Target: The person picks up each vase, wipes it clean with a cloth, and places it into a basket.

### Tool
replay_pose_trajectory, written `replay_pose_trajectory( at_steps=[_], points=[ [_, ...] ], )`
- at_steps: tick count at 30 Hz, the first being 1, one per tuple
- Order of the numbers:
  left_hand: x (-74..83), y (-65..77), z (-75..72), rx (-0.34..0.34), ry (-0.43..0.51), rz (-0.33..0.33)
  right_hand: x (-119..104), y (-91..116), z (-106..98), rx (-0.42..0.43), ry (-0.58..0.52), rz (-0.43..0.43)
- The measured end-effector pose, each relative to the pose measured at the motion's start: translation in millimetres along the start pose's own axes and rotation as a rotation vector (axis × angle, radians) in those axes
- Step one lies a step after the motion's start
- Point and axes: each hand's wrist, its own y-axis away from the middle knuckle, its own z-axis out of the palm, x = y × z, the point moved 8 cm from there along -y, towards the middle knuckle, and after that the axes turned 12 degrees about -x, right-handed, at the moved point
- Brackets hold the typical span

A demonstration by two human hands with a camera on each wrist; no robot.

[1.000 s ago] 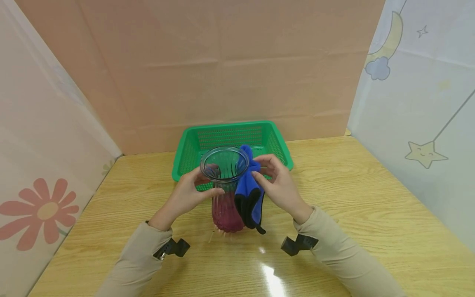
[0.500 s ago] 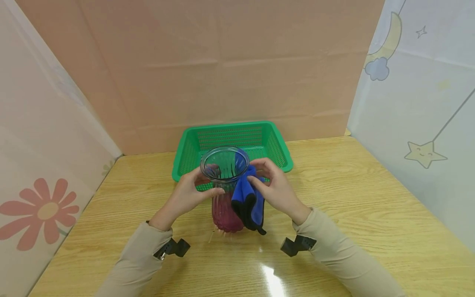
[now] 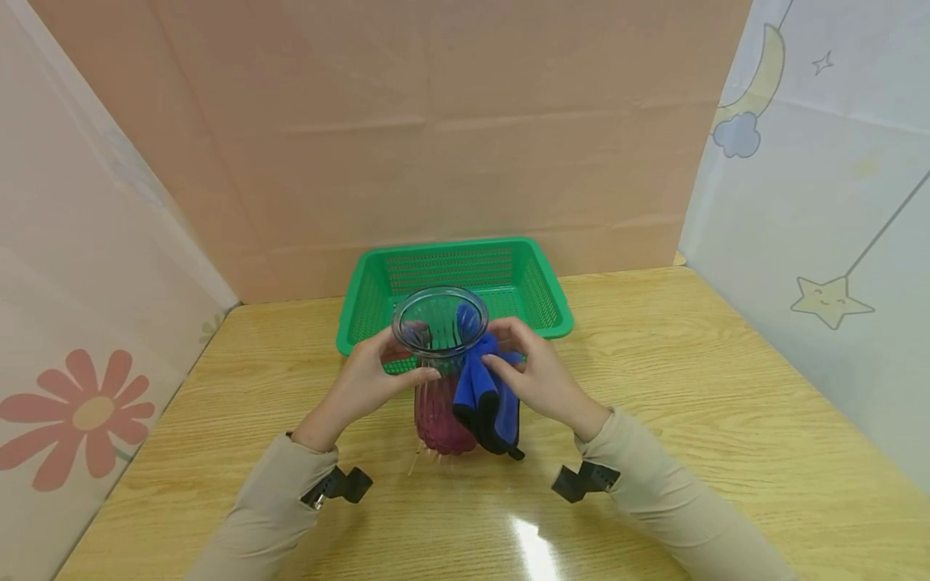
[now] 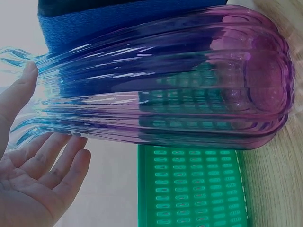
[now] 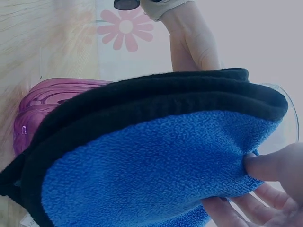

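A ribbed glass vase point(image 3: 445, 415), blue-grey at the rim and pink at the base, stands upright on the table. My left hand point(image 3: 374, 371) grips it below the rim, thumb in front and fingers round the far side, as the left wrist view shows. At the vase's right side, my right hand point(image 3: 541, 375) pinches a bunched blue cloth point(image 5: 142, 165) with black edging. The cloth hangs in folds along the glass, its black edge and small loop low down. Part of it shows blue through the vase near the rim.
A green perforated plastic basket point(image 3: 548, 311) sits right behind the vase, against the back curtain. The wood-grain table point(image 3: 654, 363) extends to both sides. Printed fabric screens enclose it at left and right.
My right hand has slid down and slightly left along the vase with the cloth, whose top has dropped lower. The left hand and the vase have stayed in place.
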Motion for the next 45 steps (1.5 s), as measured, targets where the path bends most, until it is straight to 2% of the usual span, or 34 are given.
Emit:
replay_pose_trajectory(
  at_steps=[28,38,45],
  points=[
    [-0.8,0.5,0.9,-0.001,-0.002,-0.011,17.6,6.1,12.7,-0.144,0.118,0.018],
    [-1.0,0.8,1.0,0.002,0.006,-0.010,22.0,6.3,15.3,-0.164,0.143,-0.023],
    [0.2,0.8,0.9,0.003,0.006,-0.010,25.6,7.1,17.4,-0.193,0.128,0.000]
  ],
)
